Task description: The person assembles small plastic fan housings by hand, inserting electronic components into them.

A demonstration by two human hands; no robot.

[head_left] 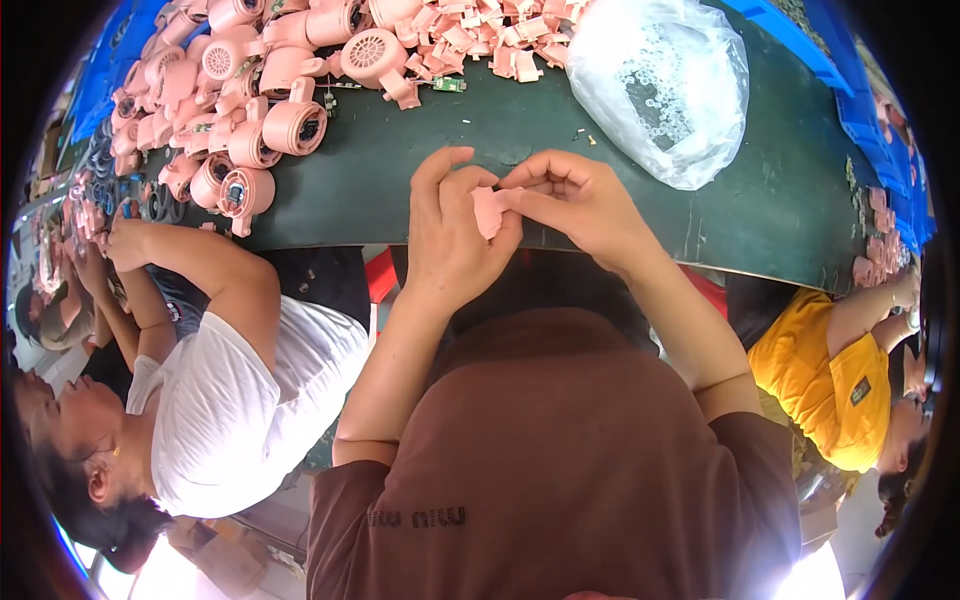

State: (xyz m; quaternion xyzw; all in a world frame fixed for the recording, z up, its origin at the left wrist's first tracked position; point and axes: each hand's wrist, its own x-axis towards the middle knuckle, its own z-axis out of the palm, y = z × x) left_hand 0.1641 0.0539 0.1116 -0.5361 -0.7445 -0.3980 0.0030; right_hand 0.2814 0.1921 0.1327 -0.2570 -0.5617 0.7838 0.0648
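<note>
A small pink plastic piece (489, 211) is held between my two hands, just over the near edge of the green table. My left hand (448, 225) is closed around its left side, thumb and fingers bent against it. From the right, my right hand (585, 205) pinches the piece's upper corner between thumb and forefinger. What the right fingertips press there is too small to make out. Beyond my hands lie a clear plastic bag (665, 95) of small transparent rings and a heap of loose pink plastic pieces (490, 30).
Pink round fan-like housings (295, 128) are piled at the far left. A small green circuit board (450, 84) lies by the heap. Blue bins (800, 45) line the far right of the green table (640, 225). People in white (235, 410) and yellow (825, 375) sit at either side.
</note>
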